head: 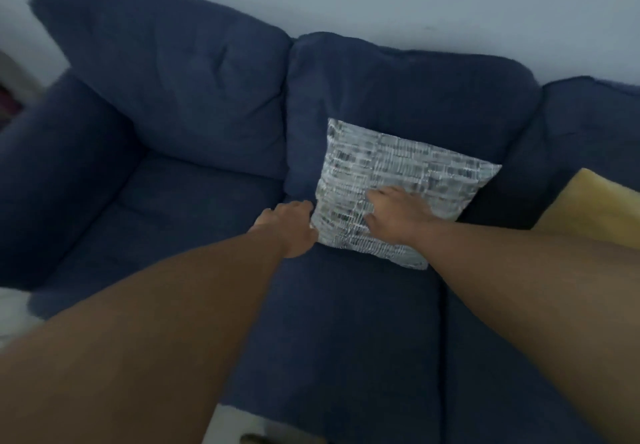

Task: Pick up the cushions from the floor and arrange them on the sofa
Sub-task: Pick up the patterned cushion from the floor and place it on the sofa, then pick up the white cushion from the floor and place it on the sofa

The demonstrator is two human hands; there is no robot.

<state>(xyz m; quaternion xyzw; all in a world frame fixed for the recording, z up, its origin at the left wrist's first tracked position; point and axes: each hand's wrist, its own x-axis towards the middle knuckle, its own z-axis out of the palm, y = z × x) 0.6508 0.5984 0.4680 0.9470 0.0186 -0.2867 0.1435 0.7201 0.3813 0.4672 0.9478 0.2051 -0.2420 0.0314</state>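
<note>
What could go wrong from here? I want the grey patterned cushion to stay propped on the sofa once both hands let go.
1. The grey patterned cushion leans tilted against the sofa back; once the right hand lifts off its face, it may slump forward onto the seat.
2. The left hand is at its lower left corner; pulling away could drag that corner askew.
3. It could slide toward the yellow cushion.

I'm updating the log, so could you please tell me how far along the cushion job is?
Done: a yellow cushion already lies on the sofa, at the right edge. In hand: the grey cushion leans against the backrest, left hand at its lower corner, right hand flat on its face. Left: the floor is mostly out of view, so I cannot tell.
</note>
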